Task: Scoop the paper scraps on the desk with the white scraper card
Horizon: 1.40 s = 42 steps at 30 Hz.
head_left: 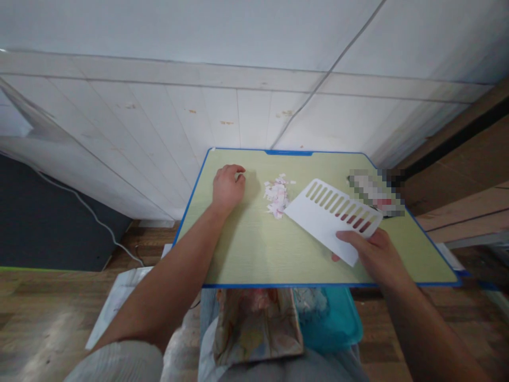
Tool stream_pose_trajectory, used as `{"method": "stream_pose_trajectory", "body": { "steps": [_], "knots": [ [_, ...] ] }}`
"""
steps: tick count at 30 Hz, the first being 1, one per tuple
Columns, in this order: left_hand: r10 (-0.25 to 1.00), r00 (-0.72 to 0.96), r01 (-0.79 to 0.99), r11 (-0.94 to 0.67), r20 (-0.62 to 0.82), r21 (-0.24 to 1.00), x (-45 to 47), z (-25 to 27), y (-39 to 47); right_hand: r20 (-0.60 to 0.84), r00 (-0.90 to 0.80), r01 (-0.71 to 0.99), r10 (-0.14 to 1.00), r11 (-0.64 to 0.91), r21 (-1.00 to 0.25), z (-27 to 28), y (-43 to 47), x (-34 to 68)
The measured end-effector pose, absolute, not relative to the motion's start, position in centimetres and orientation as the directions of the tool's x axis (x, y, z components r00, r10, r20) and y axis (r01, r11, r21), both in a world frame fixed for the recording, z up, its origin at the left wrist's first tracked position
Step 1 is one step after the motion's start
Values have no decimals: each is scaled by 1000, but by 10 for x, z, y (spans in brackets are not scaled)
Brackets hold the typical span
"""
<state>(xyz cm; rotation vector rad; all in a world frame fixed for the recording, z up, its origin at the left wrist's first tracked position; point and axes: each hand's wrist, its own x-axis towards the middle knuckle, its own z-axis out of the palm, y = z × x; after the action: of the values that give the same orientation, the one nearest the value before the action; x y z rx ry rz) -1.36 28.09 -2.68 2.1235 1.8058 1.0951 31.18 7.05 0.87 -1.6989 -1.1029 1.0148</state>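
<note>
A white flat plastic scraper point(318, 220) with a row of long slots along one edge is in my right hand point(377, 252). The thumb lies on its upper face and a fingertip shows below. One corner of the scraper reaches the edge of a small pile of pale pinkish paper-like scraps point(277, 197) on the yellow-green tabletop point(246, 254). Left of the pile, my left hand point(229, 187) is over the table, its fingers bent and the thumb apart from them. Nothing shows in it.
A pixelated item point(376, 193) lies at the table's right side. Below the front edge, a brown paper bag point(258, 339) sits on my lap beside a teal tray point(345, 323) with whitish, see-through material. A white panelled wall point(159, 111) stands behind; wooden furniture point(465, 164) is on the right.
</note>
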Motion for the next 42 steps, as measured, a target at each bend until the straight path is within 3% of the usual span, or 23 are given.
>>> {"method": "stream_pose_trajectory", "body": {
  "steps": [4,11,19,24,32,38,42],
  "knots": [
    [908,15,794,-266,420,547,-12,-24,279,-115,346,248,931,-209,-946,16,71,301],
    [912,12,791,-260,411,554,-11,-23,278,-113,234,332,966,-188,-924,18,74,293],
    [915,19,796,-257,403,548,-11,-21,277,-55,326,332,944,-169,-928,20,82,292],
    [917,17,797,-253,398,549,-12,-22,278,-12,217,418,976,-104,-902,20,78,293],
    [905,15,795,-268,424,544,-11,-25,280,3,209,406,978,-84,-910,20,71,303],
    [892,8,787,-284,452,547,-11,-29,283,13,371,417,929,-155,-896,25,68,303],
    [886,0,786,-287,464,548,-10,-30,283,-40,238,413,970,-139,-900,28,58,288]
  ]
}}
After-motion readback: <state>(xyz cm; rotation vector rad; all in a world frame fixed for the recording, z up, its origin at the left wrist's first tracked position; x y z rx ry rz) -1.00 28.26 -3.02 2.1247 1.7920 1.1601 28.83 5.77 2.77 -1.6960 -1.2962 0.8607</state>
